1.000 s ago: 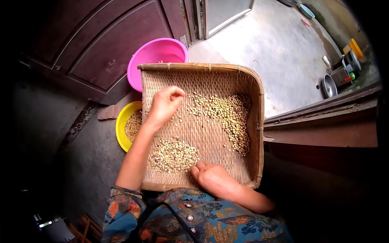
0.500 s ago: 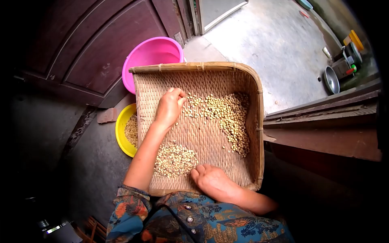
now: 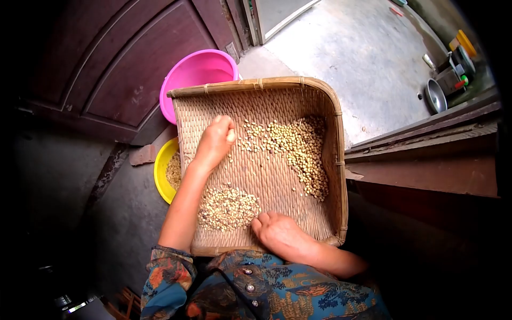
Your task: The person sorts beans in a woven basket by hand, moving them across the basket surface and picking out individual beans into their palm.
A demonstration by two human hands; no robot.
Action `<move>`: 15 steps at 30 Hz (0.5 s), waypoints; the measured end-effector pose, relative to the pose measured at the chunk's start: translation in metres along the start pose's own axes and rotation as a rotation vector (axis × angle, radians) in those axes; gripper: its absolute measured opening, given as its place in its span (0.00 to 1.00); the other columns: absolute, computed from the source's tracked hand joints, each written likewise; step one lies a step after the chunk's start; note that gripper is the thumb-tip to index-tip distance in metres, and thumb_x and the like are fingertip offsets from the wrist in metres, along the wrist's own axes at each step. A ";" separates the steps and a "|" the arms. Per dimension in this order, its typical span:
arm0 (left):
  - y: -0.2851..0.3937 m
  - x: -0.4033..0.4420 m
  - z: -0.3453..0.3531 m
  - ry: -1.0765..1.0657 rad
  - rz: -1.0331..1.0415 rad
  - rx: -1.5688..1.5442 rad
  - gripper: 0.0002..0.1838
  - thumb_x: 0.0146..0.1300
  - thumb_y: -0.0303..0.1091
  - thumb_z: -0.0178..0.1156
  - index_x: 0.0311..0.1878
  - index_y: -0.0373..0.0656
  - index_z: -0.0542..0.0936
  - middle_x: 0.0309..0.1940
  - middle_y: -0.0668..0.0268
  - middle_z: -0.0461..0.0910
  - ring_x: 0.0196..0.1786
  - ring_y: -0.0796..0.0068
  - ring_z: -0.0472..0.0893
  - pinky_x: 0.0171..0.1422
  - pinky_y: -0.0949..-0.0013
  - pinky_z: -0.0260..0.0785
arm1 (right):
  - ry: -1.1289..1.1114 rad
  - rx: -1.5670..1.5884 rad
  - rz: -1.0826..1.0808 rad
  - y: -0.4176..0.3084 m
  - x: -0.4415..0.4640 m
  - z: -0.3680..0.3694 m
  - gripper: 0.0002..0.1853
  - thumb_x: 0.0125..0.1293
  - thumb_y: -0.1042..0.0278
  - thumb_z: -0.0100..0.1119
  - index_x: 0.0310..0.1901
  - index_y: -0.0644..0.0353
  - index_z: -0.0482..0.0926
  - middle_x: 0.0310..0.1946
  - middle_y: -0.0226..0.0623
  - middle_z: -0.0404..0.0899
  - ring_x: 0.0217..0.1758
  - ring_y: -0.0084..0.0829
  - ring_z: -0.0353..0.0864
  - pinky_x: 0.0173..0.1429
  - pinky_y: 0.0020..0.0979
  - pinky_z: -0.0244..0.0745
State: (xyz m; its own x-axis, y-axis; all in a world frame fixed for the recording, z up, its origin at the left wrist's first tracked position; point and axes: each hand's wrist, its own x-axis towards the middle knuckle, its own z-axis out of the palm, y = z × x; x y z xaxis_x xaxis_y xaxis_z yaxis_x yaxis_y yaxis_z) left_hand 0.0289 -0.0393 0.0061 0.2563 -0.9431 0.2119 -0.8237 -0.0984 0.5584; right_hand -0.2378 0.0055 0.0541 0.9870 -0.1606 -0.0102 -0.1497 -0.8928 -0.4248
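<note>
A woven winnowing basket (image 3: pixel 256 173) with a bamboo rim lies before me. Beans, pale yellow, spread along its far right side as one pile (image 3: pixel 301 152). A second pile of smaller, paler beans (image 3: pixel 229 208) lies near the front left. My left hand (image 3: pixel 216 137) is closed, just left of the far pile's loose end; whatever its fingers hold is hidden. At the right edge of the near pile, my right hand (image 3: pixel 277 230) rests low in the basket with fingers curled, their contents out of sight.
Behind the basket's left corner stands a pink basin (image 3: pixel 186 72). A yellow basin (image 3: pixel 161 173) holding light brown material sits on the floor to the left, near a brick (image 3: pixel 143 155). There is a dark red door (image 3: pixel 128 80), and a metal bowl (image 3: pixel 436 96) lies beyond the doorway.
My left hand has drawn slightly left, away from the far beans, and its fingers have curled in more. My right hand stays nearly in place. The view has shifted a little.
</note>
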 end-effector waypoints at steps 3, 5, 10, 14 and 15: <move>0.006 0.020 -0.039 0.223 0.086 0.085 0.05 0.57 0.20 0.58 0.36 0.38 0.74 0.33 0.59 0.76 0.35 0.67 0.78 0.38 0.66 0.72 | -0.011 0.023 0.004 0.000 0.001 -0.001 0.08 0.49 0.74 0.53 0.32 0.64 0.71 0.27 0.38 0.73 0.31 0.34 0.76 0.33 0.31 0.75; 0.015 0.050 -0.080 0.390 0.113 0.173 0.07 0.58 0.21 0.60 0.40 0.38 0.76 0.37 0.59 0.77 0.37 0.68 0.79 0.40 0.67 0.73 | -0.030 0.025 0.002 -0.002 0.000 0.001 0.08 0.49 0.74 0.53 0.32 0.64 0.71 0.27 0.39 0.73 0.32 0.35 0.76 0.33 0.32 0.75; 0.016 0.061 -0.096 0.402 0.276 0.355 0.13 0.56 0.22 0.64 0.45 0.38 0.78 0.49 0.55 0.78 0.43 0.61 0.80 0.48 0.65 0.74 | -0.019 0.045 0.001 0.001 0.000 0.002 0.07 0.49 0.73 0.53 0.32 0.64 0.71 0.27 0.39 0.73 0.32 0.35 0.77 0.33 0.31 0.75; 0.027 0.012 -0.027 -0.097 0.030 -0.029 0.06 0.58 0.23 0.62 0.39 0.37 0.80 0.35 0.58 0.79 0.40 0.62 0.80 0.48 0.66 0.73 | 0.008 0.023 0.030 0.000 0.001 0.005 0.08 0.49 0.73 0.53 0.32 0.64 0.71 0.27 0.38 0.73 0.32 0.35 0.77 0.34 0.31 0.75; 0.027 0.008 -0.020 -0.180 0.045 -0.018 0.07 0.58 0.23 0.62 0.40 0.37 0.80 0.36 0.57 0.78 0.40 0.62 0.80 0.47 0.65 0.72 | 0.005 0.027 0.026 0.000 0.000 0.006 0.08 0.49 0.73 0.53 0.32 0.64 0.71 0.27 0.38 0.73 0.32 0.35 0.77 0.34 0.31 0.75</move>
State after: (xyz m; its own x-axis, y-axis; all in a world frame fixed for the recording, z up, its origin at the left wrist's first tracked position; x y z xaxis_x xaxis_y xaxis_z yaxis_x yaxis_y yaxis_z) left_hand 0.0189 -0.0431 0.0383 0.1235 -0.9881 0.0912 -0.8225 -0.0505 0.5665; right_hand -0.2375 0.0081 0.0482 0.9824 -0.1861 -0.0170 -0.1738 -0.8767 -0.4484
